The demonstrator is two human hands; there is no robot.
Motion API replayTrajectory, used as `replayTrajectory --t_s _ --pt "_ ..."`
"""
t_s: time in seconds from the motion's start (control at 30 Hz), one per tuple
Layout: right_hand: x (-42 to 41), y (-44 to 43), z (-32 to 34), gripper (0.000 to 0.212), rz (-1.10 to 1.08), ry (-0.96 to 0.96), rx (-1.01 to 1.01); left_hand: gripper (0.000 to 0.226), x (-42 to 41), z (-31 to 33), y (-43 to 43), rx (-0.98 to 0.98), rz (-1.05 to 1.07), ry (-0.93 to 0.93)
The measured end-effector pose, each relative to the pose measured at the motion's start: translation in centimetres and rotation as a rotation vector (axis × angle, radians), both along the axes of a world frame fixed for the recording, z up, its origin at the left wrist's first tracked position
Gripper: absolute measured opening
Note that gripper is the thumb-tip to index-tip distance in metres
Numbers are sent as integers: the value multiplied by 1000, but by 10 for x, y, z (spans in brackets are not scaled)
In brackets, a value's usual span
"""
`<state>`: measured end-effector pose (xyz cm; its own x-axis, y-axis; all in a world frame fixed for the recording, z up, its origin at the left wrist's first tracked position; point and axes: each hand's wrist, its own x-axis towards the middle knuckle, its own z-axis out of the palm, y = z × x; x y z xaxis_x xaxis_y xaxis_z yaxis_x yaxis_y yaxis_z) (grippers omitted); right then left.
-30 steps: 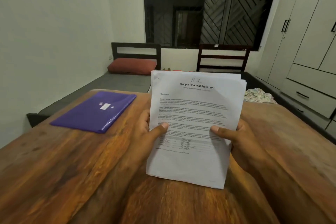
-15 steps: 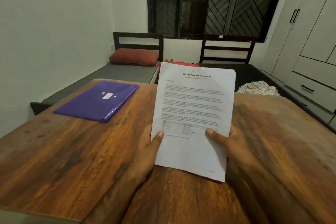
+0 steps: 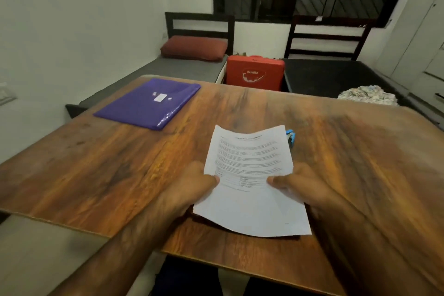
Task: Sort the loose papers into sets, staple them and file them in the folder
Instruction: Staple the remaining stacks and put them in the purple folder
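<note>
At the near edge of the wooden table (image 3: pixel 96 170), dead ahead at twelve o'clock, both hands hold a stack of printed papers (image 3: pixel 249 170) tilted up off the tabletop. The left hand (image 3: pixel 194 190) pinches the stack's left margin, thumb on the top page and fingers hidden underneath. The right hand (image 3: pixel 302 187) grips the right margin the same way. The top sheet bows a little along its far edge. How many sheets lie beneath it cannot be told from this angle.

Just beyond the papers, at about one o'clock, a small blue object (image 3: pixel 291 136) peeks out from behind the top right corner. It is probably the stapler, though most of it is hidden. Farther out at eleven o'clock, the purple folder (image 3: pixel 149 103) lies flat and closed near the far left corner of the table.

Past the table edge stand a red case (image 3: pixel 254 72) at twelve and a crumpled patterned cloth (image 3: pixel 367 95) at two.

The step in hand looks like squaring and checking the stack before sorting, with nothing yet stapled or filed. Next the pages likely need laying down or fanning, so one hand must let go to separate sheets while the other steadies the rest.
</note>
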<state>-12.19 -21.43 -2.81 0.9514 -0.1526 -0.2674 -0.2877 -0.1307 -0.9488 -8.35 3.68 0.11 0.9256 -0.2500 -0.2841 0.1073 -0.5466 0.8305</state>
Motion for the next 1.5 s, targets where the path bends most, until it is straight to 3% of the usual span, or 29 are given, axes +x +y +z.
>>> replayTrajectory --t_s 0.17,0.27,0.4,0.47,0.57,0.67,0.83,1.0,1.5 --pt "-7 1 1 28 45 34 -123 22 -8 3 13 182 -73 82" --pt "-15 4 13 16 38 90 -269 42 0 6 17 363 -48 43" --pt "-14 -4 31 58 -75 312 -986 47 15 10 19 581 -10 -39" --pt "-11 -8 35 56 -137 253 -1122 44 27 10 18 654 22 -170" --pt "-1 0 31 47 -70 40 -1156 40 45 4 11 645 -26 -433" --pt "13 18 20 60 28 -146 -1178 65 56 -18 -1 619 -148 -595" --pt "19 43 -18 74 227 -91 -1189 88 53 -63 -16 793 -207 -495" --pt "18 40 -24 82 178 -98 -1165 88 54 -66 -18 814 -187 -532" --pt "-20 -38 -26 77 76 -18 -1147 87 17 -65 -105 779 -281 -546"
